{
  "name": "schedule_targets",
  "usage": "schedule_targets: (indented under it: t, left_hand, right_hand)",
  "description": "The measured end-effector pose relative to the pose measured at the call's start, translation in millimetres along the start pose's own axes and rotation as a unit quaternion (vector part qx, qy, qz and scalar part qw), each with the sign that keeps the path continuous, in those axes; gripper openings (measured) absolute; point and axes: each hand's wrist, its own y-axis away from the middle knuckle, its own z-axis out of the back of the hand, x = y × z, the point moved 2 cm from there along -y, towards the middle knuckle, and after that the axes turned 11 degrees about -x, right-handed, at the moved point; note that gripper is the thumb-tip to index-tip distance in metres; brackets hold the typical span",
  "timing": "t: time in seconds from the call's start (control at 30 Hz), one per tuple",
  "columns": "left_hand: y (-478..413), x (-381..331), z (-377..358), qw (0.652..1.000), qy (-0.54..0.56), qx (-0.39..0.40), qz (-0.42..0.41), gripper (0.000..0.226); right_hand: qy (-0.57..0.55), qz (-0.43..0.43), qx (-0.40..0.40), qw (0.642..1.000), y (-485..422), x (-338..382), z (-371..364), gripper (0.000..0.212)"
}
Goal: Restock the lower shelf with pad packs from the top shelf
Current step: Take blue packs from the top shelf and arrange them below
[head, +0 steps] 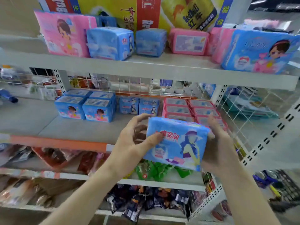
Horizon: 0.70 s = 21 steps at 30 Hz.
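A blue pad pack (177,143) with a cartoon figure hangs in front of the lower shelf (78,127), held between both hands. My left hand (134,140) grips its left edge, thumb on the front face. My right hand (217,143) holds its right side, fingers behind it. The top shelf (162,67) carries blue packs (110,43) and pink packs (189,41). On the lower shelf stand rows of blue packs (84,108), small blue packs (139,106) and pink packs (191,109).
A wire divider (253,114) closes the lower shelf on the right. Cardboard boxes (129,12) stand behind the top-shelf packs. Shelves below hold snack bags (155,172) and dark packets (146,202). An orange price strip (58,142) runs along the lower shelf's front edge.
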Motion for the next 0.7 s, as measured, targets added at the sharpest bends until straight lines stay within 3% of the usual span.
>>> schedule_targets:
  t: [0.03, 0.1, 0.17, 0.27, 0.4, 0.57, 0.7]
  left_hand:
    - [4, 8, 1, 0.999, 0.002, -0.030, 0.036, 0.059]
    - [8, 23, 2, 0.989, 0.006, -0.087, 0.120, 0.068]
    - [10, 35, 2, 0.974, -0.021, -0.123, 0.190, 0.080]
    - [10, 50, -1, 0.960, -0.062, -0.120, 0.245, 0.091]
    - [6, 56, -8, 0.953, -0.091, -0.098, 0.270, 0.090]
    - [3, 70, -15, 0.947, -0.095, -0.079, 0.297, 0.055]
    - [4, 70, -18, 0.961, -0.099, -0.064, 0.251, 0.044]
  right_hand:
    - [0.018, -0.012, 0.059, 0.998, 2, -6, -9, 0.082]
    - [0.087, 0.009, 0.034, 0.996, 7, -28, 1, 0.065]
    - [0.130, 0.035, 0.023, 0.991, 9, -38, 10, 0.061]
    - [0.183, 0.022, -0.005, 0.983, 12, -46, 13, 0.061]
    - [0.215, 0.013, -0.071, 0.974, 13, -41, 14, 0.032]
    - [0.236, 0.007, -0.104, 0.966, 16, -41, 21, 0.031]
    - [0.268, 0.016, -0.106, 0.958, 17, -43, 25, 0.031]
